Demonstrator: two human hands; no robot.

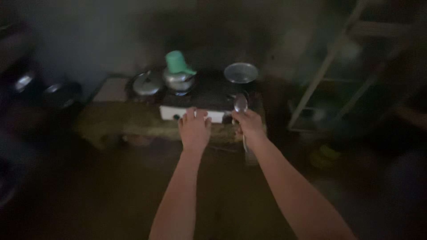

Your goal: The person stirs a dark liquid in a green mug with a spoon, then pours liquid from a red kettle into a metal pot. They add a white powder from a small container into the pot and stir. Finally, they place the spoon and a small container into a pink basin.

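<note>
Very dark, blurry view, so details are limited. Right hand is clenched on a metal spoon: the bowl sticks up just far of the knuckles, over the near right corner of the tabletop stove, and the handle runs down through the fist toward the near side. Left hand is released, fingers spread, palm down at the stove's white front edge. Touching or just above it, can't tell.

Risks, as I judge them:
- The grip sits low on the handle and the bowl end is free, so the spoon can swing into the stove edge.
- The steel pot with a green cup upside down on top stands far left on the stove; a bump topples the cup.
- The lidded pot on the counter to the left and the round steel plate far right sit close. In this light a misjudged reach is likely.
</note>
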